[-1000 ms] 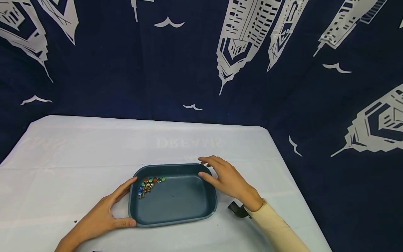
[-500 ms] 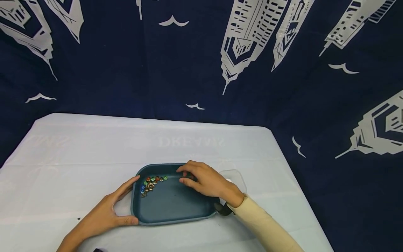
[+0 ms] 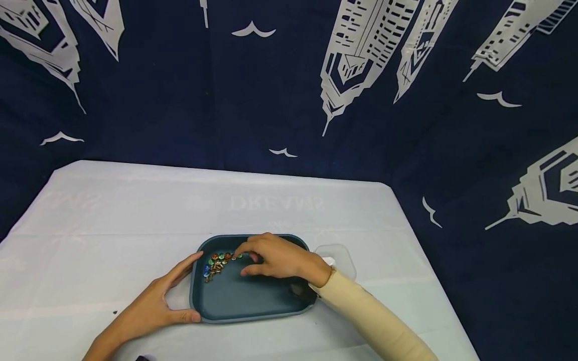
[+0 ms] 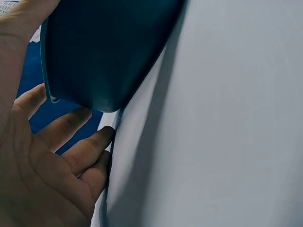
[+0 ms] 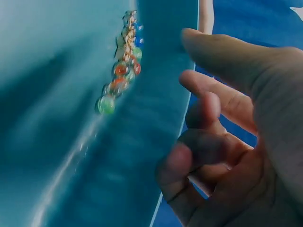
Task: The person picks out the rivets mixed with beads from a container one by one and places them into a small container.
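A dark teal tray [image 3: 253, 303] lies on the white table. Small round pieces with shiny red, green and blue tops [image 3: 215, 261], several with gold-coloured metal parts, lie in a line by its left and far sides. My left hand [image 3: 153, 301] rests against the tray's left end, thumb at the near corner and forefinger at the far rim. The left wrist view shows its fingers spread beside the outer wall. My right hand [image 3: 275, 260] hovers over the tray, fingertips at the right end of the line; in the right wrist view its loosely bent fingers hold nothing.
A clear plastic container [image 3: 340, 255] with something white in it stands right of the tray, partly behind the right wrist. A small dark speck [image 3: 115, 312] lies left of the left hand. A dark blue printed cloth [image 3: 180, 100] hangs behind the table.
My right hand has moved left from the tray's right rim to above the coloured pieces, uncovering the clear container. My left hand stays at the tray's left end.
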Demonstrator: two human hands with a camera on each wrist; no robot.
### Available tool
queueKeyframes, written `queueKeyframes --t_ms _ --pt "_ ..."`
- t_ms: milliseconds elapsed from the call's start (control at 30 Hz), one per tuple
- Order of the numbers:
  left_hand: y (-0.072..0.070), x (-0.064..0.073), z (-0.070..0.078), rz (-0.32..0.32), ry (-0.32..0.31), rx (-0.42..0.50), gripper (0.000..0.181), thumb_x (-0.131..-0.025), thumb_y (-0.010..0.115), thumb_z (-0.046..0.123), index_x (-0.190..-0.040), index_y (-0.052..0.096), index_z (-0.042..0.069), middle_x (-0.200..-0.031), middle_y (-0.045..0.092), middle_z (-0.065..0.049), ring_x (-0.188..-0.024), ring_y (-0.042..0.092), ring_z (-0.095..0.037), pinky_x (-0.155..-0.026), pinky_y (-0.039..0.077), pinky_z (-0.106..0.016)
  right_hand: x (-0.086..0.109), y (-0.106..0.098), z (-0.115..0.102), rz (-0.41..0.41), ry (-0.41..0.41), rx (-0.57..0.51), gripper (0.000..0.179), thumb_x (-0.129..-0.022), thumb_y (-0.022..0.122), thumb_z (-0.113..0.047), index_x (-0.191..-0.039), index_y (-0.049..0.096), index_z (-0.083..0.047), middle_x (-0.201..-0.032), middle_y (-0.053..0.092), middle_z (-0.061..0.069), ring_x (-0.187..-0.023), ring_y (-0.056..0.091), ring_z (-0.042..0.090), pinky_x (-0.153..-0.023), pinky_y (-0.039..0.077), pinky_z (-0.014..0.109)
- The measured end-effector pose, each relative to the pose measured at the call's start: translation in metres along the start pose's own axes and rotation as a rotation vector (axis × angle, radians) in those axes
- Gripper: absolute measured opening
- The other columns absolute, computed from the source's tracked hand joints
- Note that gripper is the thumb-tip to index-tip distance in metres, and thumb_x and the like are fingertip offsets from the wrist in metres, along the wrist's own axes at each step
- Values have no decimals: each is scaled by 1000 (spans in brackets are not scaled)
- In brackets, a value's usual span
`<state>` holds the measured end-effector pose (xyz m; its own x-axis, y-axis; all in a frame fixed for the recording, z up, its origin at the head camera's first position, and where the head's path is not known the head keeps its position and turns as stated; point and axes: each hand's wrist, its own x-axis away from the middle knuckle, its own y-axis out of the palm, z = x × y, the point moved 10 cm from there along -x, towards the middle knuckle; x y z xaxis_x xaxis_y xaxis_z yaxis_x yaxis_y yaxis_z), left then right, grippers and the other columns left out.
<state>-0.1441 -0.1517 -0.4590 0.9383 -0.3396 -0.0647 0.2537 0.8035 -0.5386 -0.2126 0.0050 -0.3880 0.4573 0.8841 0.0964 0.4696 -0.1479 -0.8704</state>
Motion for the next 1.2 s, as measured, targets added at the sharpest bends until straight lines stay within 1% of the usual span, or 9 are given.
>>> queueKeyframes --t_ms 100,267,400,500,600,667,733,900,1200 --pt "2 0 -1 -3 0 3 114 -73 91 31 -160 18 35 -162 29 -18 -137 45 -45 -101 35 -73 -7 7 -3 -35 -18 -4 35 -92 75 -26 -124 70 -12 -79 56 3 -68 44 5 -71 38 19" --pt "2 0 -1 2 6 3 114 -71 91 31 -160 19 35 -162 30 -16 -137 45 -44 -101 35 -73 -22 18 -5 -50 -31 25 30 -92 76 -20 -121 72 -13 -78 58 -3 -63 42 4 -61 35 14" --pt "2 0 1 -2 2 9 115 -71 91 32 -160 19 35 -163 29 -13 -138 42 -42 -101 34 -73 -32 29 -5 -54 -5 65 28 -92 75 -20 -119 73 -16 -67 55 -9 -54 39 1 -52 33 12" --pt "1 0 2 -7 -3 19 114 -72 91 31 -160 18 36 -164 28 -13 -139 40 -43 -102 33 -73 -37 35 -3 -46 23 107 26 -92 75 -19 -118 74 -20 -59 52 -8 -48 37 0 -48 34 13" --pt "0 0 3 -8 -6 29 114 -72 91 31 -160 19 36 -164 28 -13 -140 39 -44 -102 32 -74 -41 35 -3 -25 32 128 24 -92 74 -17 -116 75 -21 -70 65 -7 -50 43 0 -52 39 12" --pt "-1 1 3 -7 -10 25 114 -72 91 31 -160 19 36 -164 28 -13 -140 39 -44 -102 32 -74 -44 35 -1 -16 37 129 23 -93 73 -15 -116 74 -20 -85 72 -6 -55 48 0 -56 42 12" --pt "-1 1 2 -7 -14 25 114 -72 91 32 -160 18 37 -164 27 -13 -140 39 -44 -102 32 -74 -46 36 1 -12 42 126 23 -93 73 -14 -116 74 -19 -98 75 -5 -61 53 -1 -61 45 11" --pt "-2 1 2 -6 -17 16 115 -71 91 34 -160 18 37 -164 28 -13 -140 39 -43 -102 32 -73 -50 39 6 -21 55 116 24 -93 74 -16 -116 74 -18 -100 75 -3 -66 56 -2 -65 47 11" --pt "-2 0 0 -2 -20 -18 114 -71 91 36 -160 19 37 -164 28 -7 -140 40 -38 -103 35 -68 -55 45 10 -26 63 119 21 -92 75 -18 -113 75 -18 -93 75 -6 -65 56 -3 -60 45 11"
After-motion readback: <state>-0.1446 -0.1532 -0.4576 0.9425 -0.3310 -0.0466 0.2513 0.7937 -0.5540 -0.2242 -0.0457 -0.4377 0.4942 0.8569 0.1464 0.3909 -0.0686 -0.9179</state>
